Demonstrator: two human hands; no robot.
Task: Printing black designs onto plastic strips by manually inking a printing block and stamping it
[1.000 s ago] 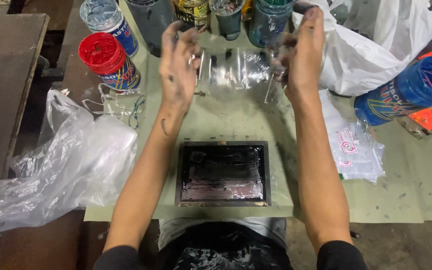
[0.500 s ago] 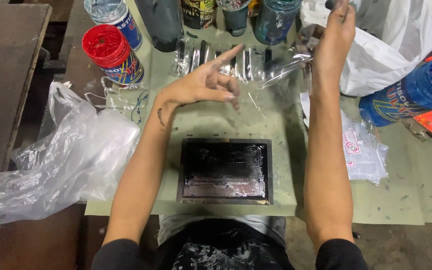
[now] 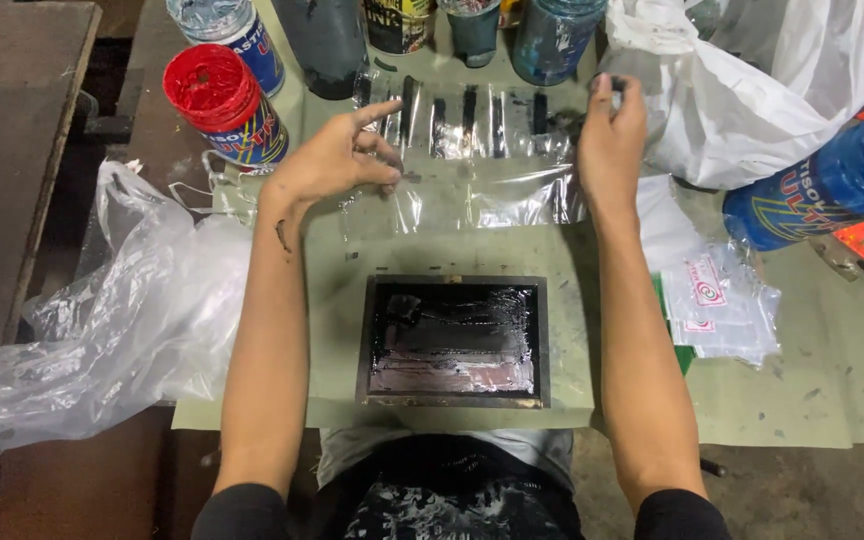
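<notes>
So, head view only. Landmark = black screen-print frame (image 3: pixel 454 340), lying flat on the green table (image 3: pixel 832 380) right in front of the person's torso; its mesh is wet w/ black ink.

Just beyond the frame lies a clear plastic sheet (image 3: pixel 472 160), flat on the table, w/ a row of upright black ink bars printed across its far half.

Left hand (image 3: pixel 337 155): beyond the frame, over its left corner, at the sheet's left edge. Fingers loosely spread, index stretched out toward the sheet, thumb + other fingertips drawn close at the edge; looks like a light pinch on the plastic, can't tell for sure.

Right hand (image 3: pixel 610 135): beyond the frame's right corner, at the sheet's right edge. Fingers narrowed together, thumb + fingertips pinched up top; whether they grip the sheet's corner, can't tell.

Further beyond the frame than the sheet: row of ink jars along the table's far edge, incl. a red-lidded jar (image 3: pixel 222 100) to the far left, a dark jar (image 3: pixel 322 40) and a teal jar (image 3: pixel 552 35).

Left of the frame: big crumpled clear plastic bag (image 3: pixel 122 320) hanging off the table edge. Right of the frame: small stack of printed clear pouches (image 3: pixel 717 300); beyond those a white plastic bag (image 3: pixel 752 90) and a blue jar on its side (image 3: pixel 822 185).
</notes>
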